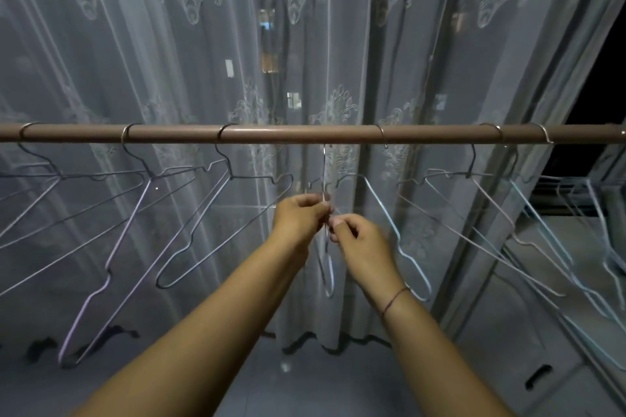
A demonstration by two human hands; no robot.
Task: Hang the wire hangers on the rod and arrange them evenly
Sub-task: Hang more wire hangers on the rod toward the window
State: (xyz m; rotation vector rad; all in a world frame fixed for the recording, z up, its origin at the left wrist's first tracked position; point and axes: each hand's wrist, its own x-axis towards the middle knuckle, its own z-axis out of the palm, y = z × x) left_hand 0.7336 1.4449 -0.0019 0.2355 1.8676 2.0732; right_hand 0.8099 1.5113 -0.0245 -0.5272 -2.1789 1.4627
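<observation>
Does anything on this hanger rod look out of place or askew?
The middle hanger, pinched by the left hand and right hand, is turned edge-on while its neighbours hang slanted, and its top sits just under the rod, apparently not hooked on. At the right, two hooks crowd closer together than the others.

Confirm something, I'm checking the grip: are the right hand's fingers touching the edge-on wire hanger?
Touching. In the head view the right hand pinches the wire hanger between its fingers.
</observation>
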